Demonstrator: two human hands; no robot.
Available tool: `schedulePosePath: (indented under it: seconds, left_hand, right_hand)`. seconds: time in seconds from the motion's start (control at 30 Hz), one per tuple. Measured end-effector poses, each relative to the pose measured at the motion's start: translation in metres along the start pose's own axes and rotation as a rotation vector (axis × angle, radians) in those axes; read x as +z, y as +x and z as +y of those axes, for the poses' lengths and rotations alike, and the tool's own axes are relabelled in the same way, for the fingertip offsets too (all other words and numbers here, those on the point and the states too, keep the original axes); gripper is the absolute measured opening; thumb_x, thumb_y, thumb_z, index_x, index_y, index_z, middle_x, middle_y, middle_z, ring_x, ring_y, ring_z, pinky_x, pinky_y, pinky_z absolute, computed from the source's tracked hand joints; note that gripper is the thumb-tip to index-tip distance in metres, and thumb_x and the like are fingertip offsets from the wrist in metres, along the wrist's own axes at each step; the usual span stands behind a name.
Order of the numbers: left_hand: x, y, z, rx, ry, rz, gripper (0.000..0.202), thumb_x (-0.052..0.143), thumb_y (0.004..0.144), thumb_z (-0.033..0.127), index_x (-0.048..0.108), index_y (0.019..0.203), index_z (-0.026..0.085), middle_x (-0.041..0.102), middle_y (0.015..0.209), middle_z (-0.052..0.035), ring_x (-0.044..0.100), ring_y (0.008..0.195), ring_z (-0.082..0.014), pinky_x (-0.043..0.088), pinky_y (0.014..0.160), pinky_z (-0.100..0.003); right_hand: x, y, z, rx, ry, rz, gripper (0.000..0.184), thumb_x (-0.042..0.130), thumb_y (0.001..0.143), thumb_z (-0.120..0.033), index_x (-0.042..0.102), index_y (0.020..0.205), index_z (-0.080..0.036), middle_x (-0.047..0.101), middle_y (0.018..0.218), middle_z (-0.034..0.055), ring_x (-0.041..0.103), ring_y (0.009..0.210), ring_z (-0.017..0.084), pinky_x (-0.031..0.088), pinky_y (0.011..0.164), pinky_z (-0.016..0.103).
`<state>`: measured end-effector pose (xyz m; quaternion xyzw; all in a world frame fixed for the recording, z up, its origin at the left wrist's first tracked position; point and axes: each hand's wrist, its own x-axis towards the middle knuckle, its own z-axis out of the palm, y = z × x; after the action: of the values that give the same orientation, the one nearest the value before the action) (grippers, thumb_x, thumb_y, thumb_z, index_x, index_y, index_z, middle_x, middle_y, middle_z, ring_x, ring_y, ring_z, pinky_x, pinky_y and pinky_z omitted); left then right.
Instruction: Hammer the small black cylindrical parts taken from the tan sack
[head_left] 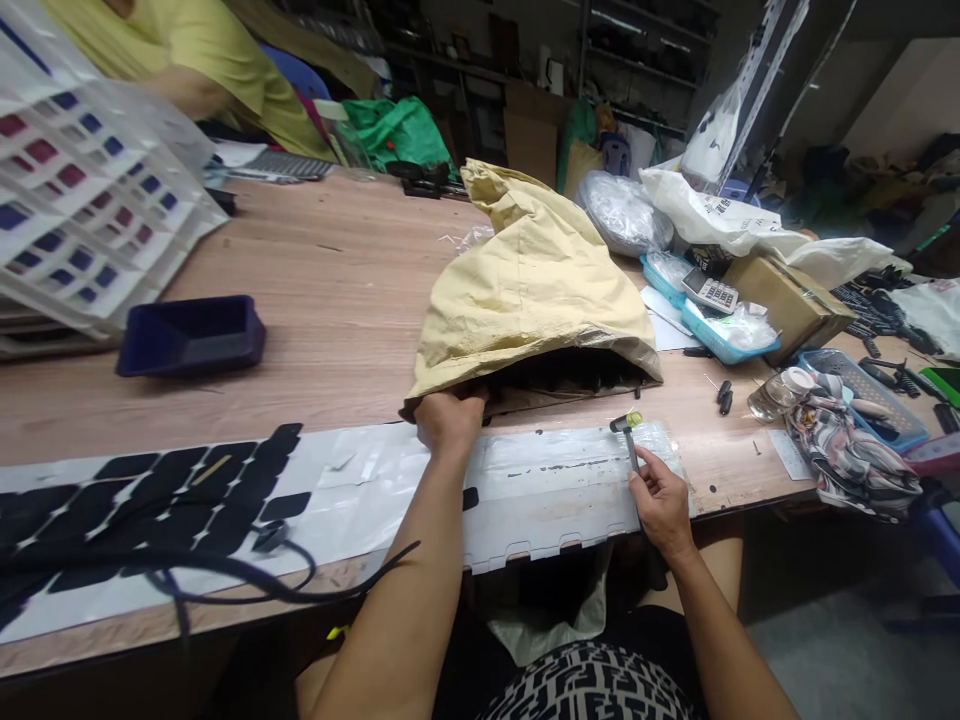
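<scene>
Gripping the yellow sack (532, 290) by its mouth on the bench (337, 270) with our left hand (450, 420), we pinch a small tool (628, 440) in our right hand (660, 500); black pads (150, 500) cover the white sheet (540, 490) at its left end, rest bare, seemingly unfinished.

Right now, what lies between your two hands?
Only the white sheet, smudged black, as the head view shows. The left hand grips the sack at its mouth; the right hand holds a tool.

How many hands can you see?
2. The left hand reaches into the mouth of the crumpled yellow paper sack; the right hand holds a small metal tool. The yellow-shirted co-worker has hands hidden.
</scene>
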<state>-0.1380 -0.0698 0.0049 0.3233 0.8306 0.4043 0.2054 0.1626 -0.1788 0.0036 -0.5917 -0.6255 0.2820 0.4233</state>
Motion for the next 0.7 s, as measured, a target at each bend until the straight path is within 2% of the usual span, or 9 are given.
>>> schedulePosePath:
  seconds: [0.1,0.2,0.3,0.37,0.47,0.7]
  left_hand:
    - [-0.009,-0.022,-0.007,0.037,-0.039,-0.033,0.035,0.073,0.068,0.038,0.076,0.095,0.017,0.075,0.085,-0.0086,0.069,0.088,-0.0303,0.053,0.084,-0.040]
    - [-0.013,-0.057,-0.017,0.280,-0.153,-0.243,0.035,0.070,0.072,0.039,0.076,0.101,0.021,0.074,0.086,-0.0028,0.064,0.072,-0.0196,0.050,0.070,-0.031]
    - [-0.005,-0.091,-0.022,0.582,-0.151,-0.496,0.025,0.069,0.075,0.032,0.076,0.097,0.023,0.073,0.087,-0.0021,0.061,0.078,-0.0198,0.048,0.071,-0.031]
    - [0.003,-0.104,-0.021,0.720,-0.095,-0.588,0.019,0.068,0.077,0.027,0.077,0.094,0.024,0.072,0.086,-0.0023,0.061,0.087,-0.0222,0.047,0.079,-0.034]
    - [0.013,-0.110,-0.019,0.766,-0.048,-0.636,0.018,0.069,0.078,0.023,0.076,0.095,0.025,0.072,0.088,-0.0026,0.059,0.091,-0.0238,0.046,0.083,-0.037]
    - [0.016,-0.104,-0.027,0.713,-0.103,-0.629,0.015,0.074,0.076,0.027,0.074,0.090,0.022,0.063,0.089,-0.0024,0.060,0.089,-0.0210,0.047,0.079,-0.034]
  right_hand:
    - [0.000,0.000,0.001,-0.008,-0.005,0.009,0.042,0.059,0.088,-0.029,0.068,0.124,-0.010,0.055,0.070,-0.0013,0.048,0.055,0.012,0.044,0.053,0.024]
    - [0.001,0.000,0.001,-0.017,-0.011,0.013,0.042,0.059,0.088,-0.029,0.069,0.123,-0.010,0.054,0.069,-0.0016,0.048,0.055,0.012,0.044,0.053,0.024]
    - [0.001,0.000,0.002,-0.022,-0.018,0.021,0.041,0.059,0.087,-0.029,0.069,0.123,-0.010,0.054,0.070,-0.0012,0.049,0.056,0.012,0.044,0.053,0.024]
    - [0.001,0.001,0.003,-0.021,-0.024,0.024,0.042,0.060,0.087,-0.029,0.069,0.123,-0.010,0.055,0.071,-0.0007,0.050,0.057,0.012,0.044,0.053,0.024]
    - [0.001,0.000,0.002,-0.016,-0.028,0.017,0.044,0.059,0.088,-0.030,0.068,0.125,-0.010,0.056,0.071,-0.0003,0.050,0.058,0.013,0.045,0.054,0.024]
    - [0.000,-0.001,0.001,-0.037,-0.010,0.024,0.041,0.059,0.088,-0.030,0.069,0.124,-0.012,0.054,0.070,-0.0011,0.048,0.057,0.012,0.045,0.054,0.024]
